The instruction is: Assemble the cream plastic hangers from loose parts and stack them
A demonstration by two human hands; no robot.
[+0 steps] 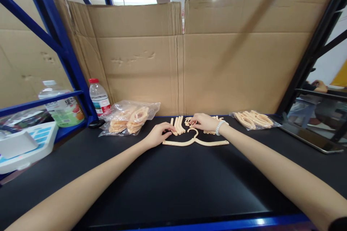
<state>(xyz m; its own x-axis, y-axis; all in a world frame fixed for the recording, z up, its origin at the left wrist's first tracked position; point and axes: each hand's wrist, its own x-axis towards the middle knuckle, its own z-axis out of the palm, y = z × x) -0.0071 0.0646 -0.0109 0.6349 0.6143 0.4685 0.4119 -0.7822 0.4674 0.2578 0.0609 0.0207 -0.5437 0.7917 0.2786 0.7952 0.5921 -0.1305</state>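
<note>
At left, bottle (65, 114) marked 果, right hand (204, 121) near hanger (195, 140)

cream hanger (195, 140), black tabletop (173, 180)

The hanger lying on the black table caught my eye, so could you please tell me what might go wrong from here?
The right hand is close to the hanger, so it or the bracelet on its wrist might nudge the hanger out of place. The left hand is right beside a row of pale pieces and could knock them askew.
</note>
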